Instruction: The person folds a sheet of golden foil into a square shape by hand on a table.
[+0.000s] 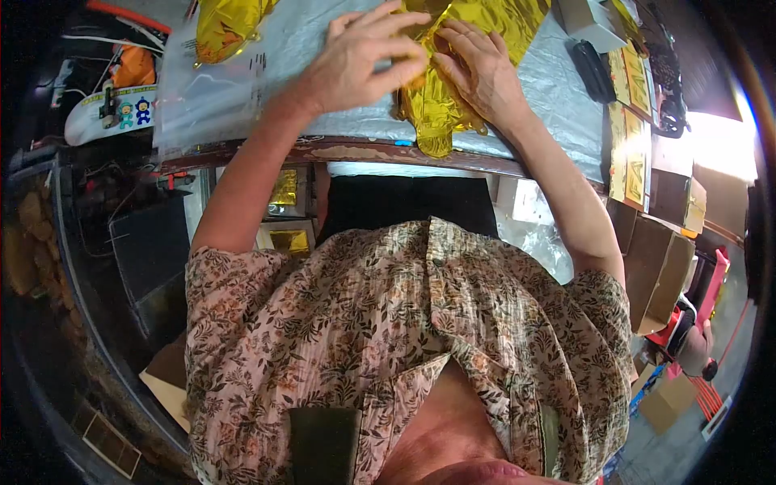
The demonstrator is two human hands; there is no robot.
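A shiny gold foil piece (436, 121), looking like a flat, uninflated foil balloon, lies crinkled on the table with a rounded tab at the front edge. My left hand (364, 61) is over its left side, fingers stretched and apart, the thumb pointing towards the foil; I see nothing held in it. My right hand (482, 79) rests on the foil's right part with its fingers extended and slightly bent, palm down. A second gold foil piece (230, 32) lies further left, on clear plastic. The top of the foil runs out of view.
Silvery-white sheeting (558, 121) covers the table. At the right are a black case (592, 71), a white box (594, 24) and yellow printed boxes (630, 162). A white board with stickers (109, 115) is at the left. Cardboard boxes (659, 275) and another person (695, 347) are lower right.
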